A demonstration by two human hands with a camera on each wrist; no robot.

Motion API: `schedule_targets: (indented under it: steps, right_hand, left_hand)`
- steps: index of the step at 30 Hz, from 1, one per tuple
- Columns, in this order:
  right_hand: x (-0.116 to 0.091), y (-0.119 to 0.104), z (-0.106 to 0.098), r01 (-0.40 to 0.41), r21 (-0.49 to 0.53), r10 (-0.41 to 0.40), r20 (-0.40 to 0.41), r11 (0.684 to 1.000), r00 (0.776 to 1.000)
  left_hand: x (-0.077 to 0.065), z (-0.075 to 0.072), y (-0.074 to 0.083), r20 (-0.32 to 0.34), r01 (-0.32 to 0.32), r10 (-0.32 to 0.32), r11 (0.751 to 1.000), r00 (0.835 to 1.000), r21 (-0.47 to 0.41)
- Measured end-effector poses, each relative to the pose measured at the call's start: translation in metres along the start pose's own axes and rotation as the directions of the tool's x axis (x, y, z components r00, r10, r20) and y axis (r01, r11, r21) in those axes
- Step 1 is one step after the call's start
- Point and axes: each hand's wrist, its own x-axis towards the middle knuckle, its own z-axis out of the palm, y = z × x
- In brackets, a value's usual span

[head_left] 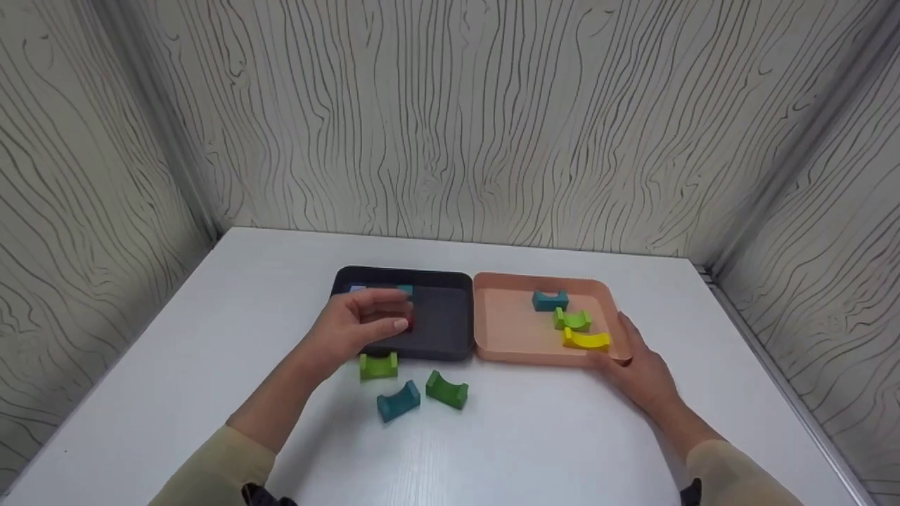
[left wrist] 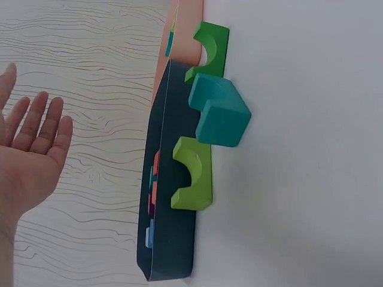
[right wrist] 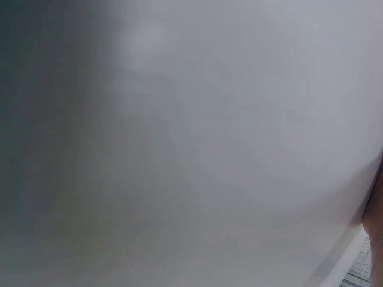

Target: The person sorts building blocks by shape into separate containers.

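My left hand [head_left: 349,325] hovers over the dark tray [head_left: 443,316], with nothing between its fingers; the left wrist view shows its bare palm [left wrist: 27,173]. Partly behind it, a red piece [head_left: 409,322], a teal piece [head_left: 406,289] and a light blue piece [head_left: 357,288] lie in that tray. My right hand [head_left: 647,372] holds the front right corner of the pink tray [head_left: 520,344], thumb at the front and fingers along the side. Inside are a teal block [head_left: 550,301], a lime block [head_left: 573,320] and a yellow block [head_left: 587,340], each with a curved hollow.
In front of the dark tray, on the white table [head_left: 534,436], lie a light green block [head_left: 378,366], a teal block [head_left: 399,401] and a darker green block [head_left: 446,390]. Patterned panels [head_left: 450,126] enclose the back and sides. The right wrist view is mostly blurred.
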Motion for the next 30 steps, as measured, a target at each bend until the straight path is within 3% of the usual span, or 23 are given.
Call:
schedule_targets:
  steps: [15, 23, 30]
  right_hand:
    - [-0.001, -0.002, 0.000, -0.022, -0.011, 0.022, 0.006, 1.000, 1.000]
    - [-0.001, -0.001, -0.002, -0.032, -0.003, 0.032, 0.017, 0.999, 0.999]
    - [-0.001, -0.002, -0.001, -0.030, 0.009, 0.030, 0.024, 1.000, 0.999]
  left_hand:
    - [-0.040, -0.035, -0.044, -0.066, 0.113, -0.110, 0.992, 0.992, 0.049]
    - [-0.045, -0.042, -0.072, -0.097, 0.191, -0.187, 0.981, 0.978, 0.039]
    - [-0.046, -0.046, -0.088, -0.099, 0.200, -0.191, 0.976, 0.976, 0.082]
